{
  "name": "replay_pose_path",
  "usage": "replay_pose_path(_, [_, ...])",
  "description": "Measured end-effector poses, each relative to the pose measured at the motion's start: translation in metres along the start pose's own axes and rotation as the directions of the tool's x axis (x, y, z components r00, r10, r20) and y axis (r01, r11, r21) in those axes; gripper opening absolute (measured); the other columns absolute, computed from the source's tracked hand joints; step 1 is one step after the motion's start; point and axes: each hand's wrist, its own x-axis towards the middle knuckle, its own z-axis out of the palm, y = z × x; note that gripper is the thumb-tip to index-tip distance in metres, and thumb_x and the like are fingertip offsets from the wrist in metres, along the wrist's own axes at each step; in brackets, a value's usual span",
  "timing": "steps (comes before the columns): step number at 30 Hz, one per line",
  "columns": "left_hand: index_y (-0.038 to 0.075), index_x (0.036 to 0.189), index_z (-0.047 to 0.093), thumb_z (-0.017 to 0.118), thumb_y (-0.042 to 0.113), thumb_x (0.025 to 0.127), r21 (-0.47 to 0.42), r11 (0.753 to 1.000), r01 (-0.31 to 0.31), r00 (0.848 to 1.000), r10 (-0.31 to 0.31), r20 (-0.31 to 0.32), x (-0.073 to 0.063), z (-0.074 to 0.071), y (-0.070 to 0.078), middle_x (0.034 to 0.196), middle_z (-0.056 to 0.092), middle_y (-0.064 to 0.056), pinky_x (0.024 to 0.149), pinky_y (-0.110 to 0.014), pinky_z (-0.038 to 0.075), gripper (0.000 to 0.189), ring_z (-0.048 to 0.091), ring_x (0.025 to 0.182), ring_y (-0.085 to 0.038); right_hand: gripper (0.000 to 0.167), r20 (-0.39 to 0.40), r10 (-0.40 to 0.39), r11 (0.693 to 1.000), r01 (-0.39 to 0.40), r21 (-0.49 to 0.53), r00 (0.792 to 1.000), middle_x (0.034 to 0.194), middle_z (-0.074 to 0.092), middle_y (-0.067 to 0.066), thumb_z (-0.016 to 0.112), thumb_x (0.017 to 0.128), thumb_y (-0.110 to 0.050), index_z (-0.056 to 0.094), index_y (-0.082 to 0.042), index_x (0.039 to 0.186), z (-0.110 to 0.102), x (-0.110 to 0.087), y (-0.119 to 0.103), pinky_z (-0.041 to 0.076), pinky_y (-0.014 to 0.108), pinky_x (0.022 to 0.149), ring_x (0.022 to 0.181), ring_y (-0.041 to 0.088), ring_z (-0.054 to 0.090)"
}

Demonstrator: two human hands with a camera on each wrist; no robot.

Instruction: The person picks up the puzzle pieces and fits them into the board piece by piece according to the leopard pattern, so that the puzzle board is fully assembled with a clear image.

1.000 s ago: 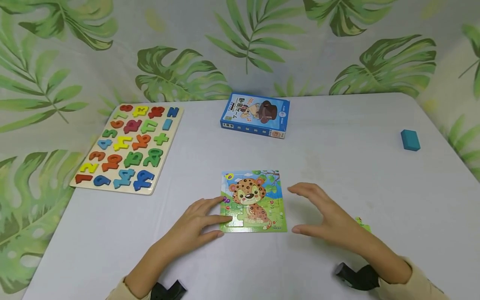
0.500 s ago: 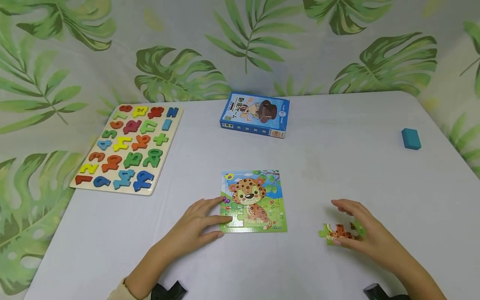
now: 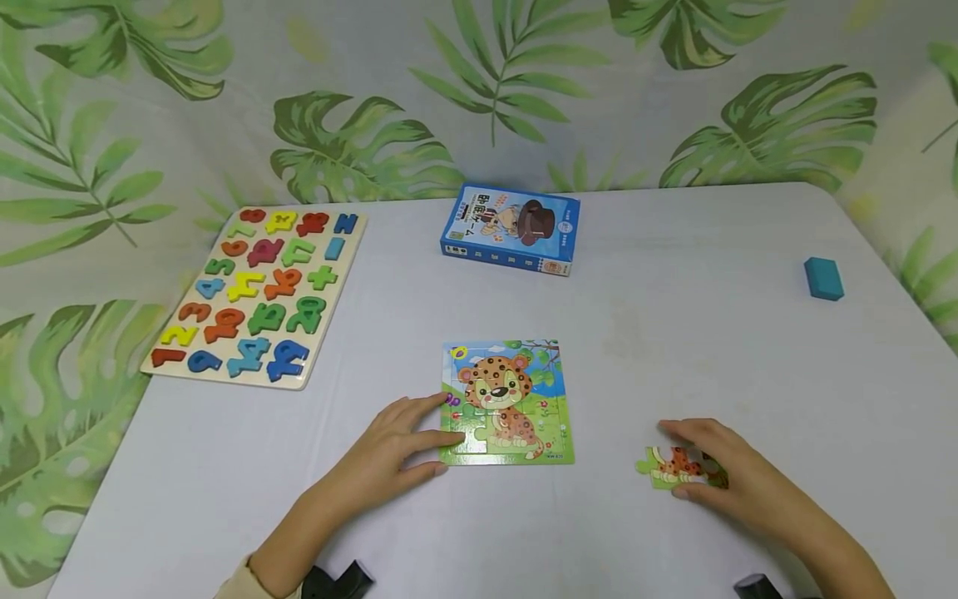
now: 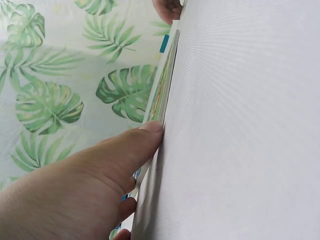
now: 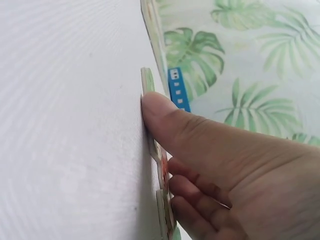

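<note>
In the head view a square leopard jigsaw puzzle (image 3: pixel 524 420) lies flat on the white table, with a pale bare slot at its lower left. My left hand (image 3: pixel 385 445) rests at its left side, fingers extended, one fingertip over the slot and the thumb at the lower corner. To the right, my right hand (image 3: pixel 729 474) holds a loose jigsaw piece (image 3: pixel 669 467) with a leopard print between thumb and fingers. A darker patterned piece (image 3: pixel 716 472) is partly hidden under those fingers. In the right wrist view, the thumb (image 5: pixel 162 112) presses the piece's edge, close over the tabletop.
A wooden number board (image 3: pixel 247 291) with coloured digits lies at the left. At the back of the table is a blue illustrated box (image 3: pixel 511 229). A small teal block (image 3: pixel 824 279) sits near the right edge. Leaf-patterned cloth (image 3: pixel 359 150) hangs behind the table.
My right hand has moved right and toward me, away from the puzzle, to the loose pieces, and its fingers have closed in on one. My left hand has stayed in place.
</note>
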Motion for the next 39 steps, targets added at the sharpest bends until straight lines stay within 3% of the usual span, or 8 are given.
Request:
replay_pose_path(5, [0.031, 0.116, 0.062, 0.064, 0.035, 0.082, -0.003, 1.000, 0.004, 1.000, -0.004, -0.001, 0.000, 0.000, 0.000, 0.143, 0.030, -0.003, 0.104, -0.039, 0.018, 0.034, 0.027, 0.127, -0.024, 0.059, -0.012, -0.047, 0.995, 0.045, -0.085, 0.999, 0.106, 0.050, -0.006, 0.078, 0.066, -0.018, 0.056, -0.012, 0.121, 0.000, 0.001, -0.003, 0.042, 0.019, 0.066, 0.092, 0.004, 0.039])
replay_pose_path(12, [0.032, 0.116, 0.061, 0.064, 0.035, 0.082, -0.003, 1.000, -0.002, 1.000, 0.002, -0.006, 0.000, 0.001, 0.000, 0.143, 0.029, -0.002, 0.104, -0.039, 0.017, 0.035, 0.027, 0.127, -0.023, 0.052, -0.035, -0.046, 0.989, 0.041, -0.143, 0.998, 0.102, 0.050, -0.006, 0.081, 0.061, -0.012, 0.062, -0.013, 0.109, 0.001, 0.006, -0.007, 0.045, 0.022, 0.065, 0.089, 0.006, 0.042])
replay_pose_path(17, [0.032, 0.116, 0.061, 0.064, 0.035, 0.082, 0.001, 1.000, -0.011, 1.000, 0.011, -0.007, 0.001, 0.001, 0.000, 0.143, 0.029, -0.002, 0.104, -0.039, 0.017, 0.034, 0.027, 0.127, -0.023, 0.055, -0.059, -0.080, 0.996, 0.079, -0.030, 0.995, 0.102, 0.048, -0.006, 0.080, 0.061, -0.005, 0.060, -0.015, 0.111, -0.002, 0.019, -0.017, 0.041, 0.012, 0.069, 0.086, 0.004, 0.045])
replay_pose_path(20, [0.031, 0.116, 0.061, 0.064, 0.034, 0.082, 0.007, 1.000, -0.013, 1.000, 0.013, -0.007, 0.001, 0.000, 0.000, 0.143, 0.029, -0.002, 0.105, -0.038, 0.016, 0.034, 0.027, 0.128, -0.024, 0.055, -0.069, -0.117, 0.992, 0.119, 0.030, 0.991, 0.105, 0.046, -0.006, 0.079, 0.063, -0.004, 0.059, -0.016, 0.113, -0.001, 0.033, -0.029, 0.040, 0.012, 0.071, 0.087, 0.005, 0.044])
replay_pose_path(28, [0.031, 0.115, 0.062, 0.065, 0.035, 0.081, 0.021, 1.000, -0.021, 1.000, 0.022, -0.023, 0.000, 0.001, 0.000, 0.143, 0.031, -0.003, 0.104, -0.040, 0.018, 0.034, 0.028, 0.127, -0.026, 0.050, -0.092, -0.266, 0.942, 0.279, 0.189, 0.960, 0.108, 0.048, 0.000, 0.076, 0.070, -0.008, 0.058, -0.007, 0.116, 0.019, 0.078, -0.067, 0.043, 0.021, 0.058, 0.076, 0.005, 0.046])
replay_pose_path(35, [0.029, 0.113, 0.063, 0.065, 0.037, 0.081, 0.036, 0.999, -0.032, 0.998, 0.034, -0.054, 0.001, 0.005, 0.001, 0.142, 0.031, -0.004, 0.105, -0.043, 0.016, 0.033, 0.027, 0.128, -0.026, 0.046, 0.015, -0.186, 0.970, 0.181, 0.160, 0.982, 0.109, 0.049, -0.001, 0.073, 0.076, -0.021, 0.058, -0.011, 0.118, 0.051, 0.101, -0.081, 0.046, 0.026, 0.073, 0.093, 0.011, 0.047])
replay_pose_path(39, [0.024, 0.110, 0.064, 0.066, 0.037, 0.080, 0.050, 0.997, -0.054, 0.996, 0.057, -0.075, 0.002, 0.009, 0.003, 0.140, 0.034, -0.004, 0.105, -0.041, 0.017, 0.032, 0.029, 0.127, -0.022, 0.043, 0.069, -0.167, 0.979, 0.157, 0.128, 0.984, 0.111, 0.048, -0.002, 0.070, 0.079, -0.025, 0.058, -0.012, 0.118, 0.065, 0.107, -0.082, 0.045, 0.027, 0.077, 0.097, 0.011, 0.045])
